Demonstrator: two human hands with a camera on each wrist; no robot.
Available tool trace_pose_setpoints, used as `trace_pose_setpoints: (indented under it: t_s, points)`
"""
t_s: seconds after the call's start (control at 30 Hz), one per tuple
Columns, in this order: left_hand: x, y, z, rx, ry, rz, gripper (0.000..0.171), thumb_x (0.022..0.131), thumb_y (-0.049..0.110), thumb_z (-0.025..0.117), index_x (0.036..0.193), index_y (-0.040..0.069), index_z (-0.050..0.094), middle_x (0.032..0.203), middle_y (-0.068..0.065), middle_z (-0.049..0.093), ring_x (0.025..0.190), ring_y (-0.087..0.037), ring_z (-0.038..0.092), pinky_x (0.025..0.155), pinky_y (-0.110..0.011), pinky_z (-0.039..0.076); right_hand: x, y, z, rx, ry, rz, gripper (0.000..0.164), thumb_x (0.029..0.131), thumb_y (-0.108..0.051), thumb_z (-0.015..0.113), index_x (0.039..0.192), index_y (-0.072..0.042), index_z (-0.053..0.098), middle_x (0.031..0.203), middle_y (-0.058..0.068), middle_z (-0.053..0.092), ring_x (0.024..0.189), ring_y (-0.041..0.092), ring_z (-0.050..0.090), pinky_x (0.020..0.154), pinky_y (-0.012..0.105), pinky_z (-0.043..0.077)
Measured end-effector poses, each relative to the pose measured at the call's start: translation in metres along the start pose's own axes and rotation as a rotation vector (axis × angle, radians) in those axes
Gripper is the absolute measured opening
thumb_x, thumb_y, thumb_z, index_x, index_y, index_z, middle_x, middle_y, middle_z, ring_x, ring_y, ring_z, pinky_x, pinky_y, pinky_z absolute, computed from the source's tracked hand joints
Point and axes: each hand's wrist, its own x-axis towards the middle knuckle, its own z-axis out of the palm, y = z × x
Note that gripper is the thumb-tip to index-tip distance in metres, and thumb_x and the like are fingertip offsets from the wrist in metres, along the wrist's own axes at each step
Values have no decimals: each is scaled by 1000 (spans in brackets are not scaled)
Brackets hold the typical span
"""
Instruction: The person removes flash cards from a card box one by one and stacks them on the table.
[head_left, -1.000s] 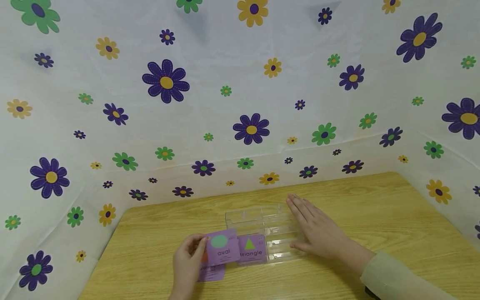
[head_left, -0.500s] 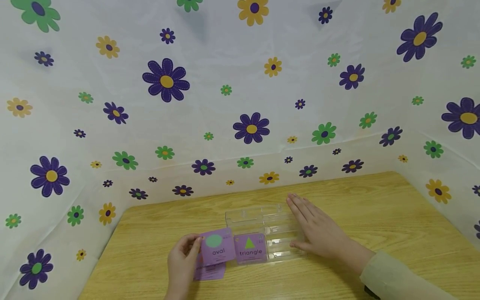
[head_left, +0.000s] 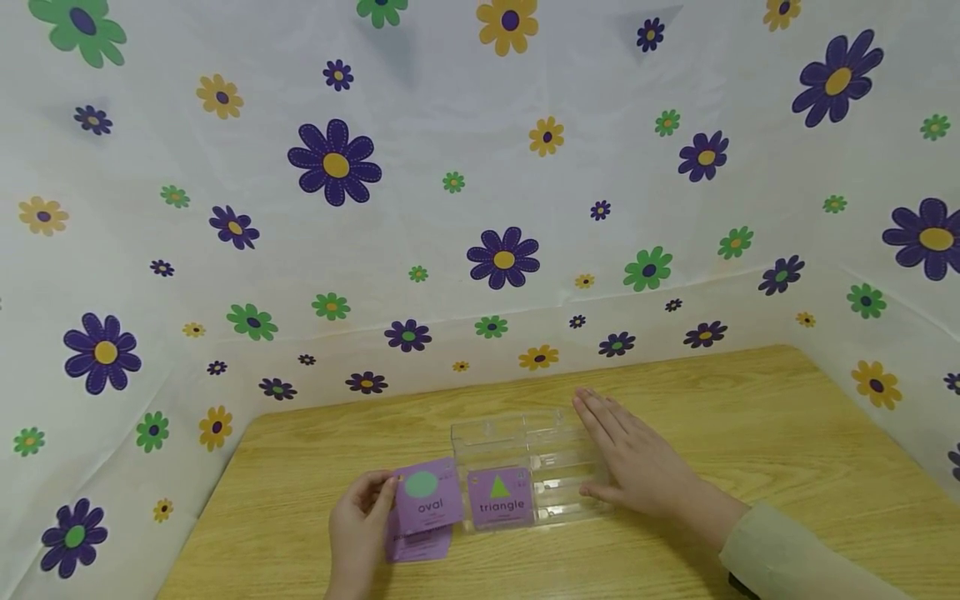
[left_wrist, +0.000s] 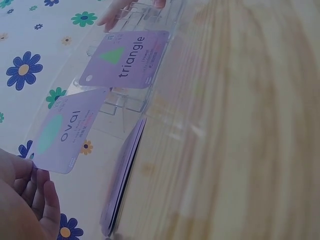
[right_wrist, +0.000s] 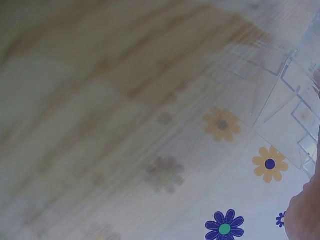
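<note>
Between thumb and fingers my left hand (head_left: 358, 525) pinches the left edge of a purple oval card (head_left: 431, 493), raised just left of a clear plastic card rack (head_left: 487, 433). In the rack's lower left pocket stands a purple triangle card (head_left: 501, 498). Below the oval card lies a stack of purple cards (head_left: 422, 546), its top one partly covered; the left wrist view shows the stack (left_wrist: 122, 180) edge-on. My right hand (head_left: 637, 458) rests along the rack's right side with fingers straight. Only a bit of that hand (right_wrist: 302, 215) shows in the right wrist view.
A pale wooden table (head_left: 300, 483) carries the rack and cards. Behind and at both sides rises a white cloth (head_left: 420, 100) printed with purple, green and yellow flowers. The rack's right column shows several tiers.
My left hand has moved left with the oval card, away from the triangle card, which is now fully uncovered. The right hand stays on the rack.
</note>
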Motion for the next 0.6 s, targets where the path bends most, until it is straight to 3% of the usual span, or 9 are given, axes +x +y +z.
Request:
trace_pose_setpoints:
  t_s: [0.37,0.6]
  points:
    - [1,-3,-4,-21,9,-16,18,103,5,68,114,-9,72,102,-18,77,77,5,63,73,-12,57,-1,-1,1,-5,3,0,120,89,-69,71,167,4,15,174,23,25,159,38,32,128,51,34]
    - [3,-8,-6,-22,0,-17,18,103,4,67,115,-9,71,105,-20,77,77,5,64,74,-12,58,0,-1,1,10,-22,17,119,91,-69,69,168,3,14,175,22,23,162,36,27,133,44,22]
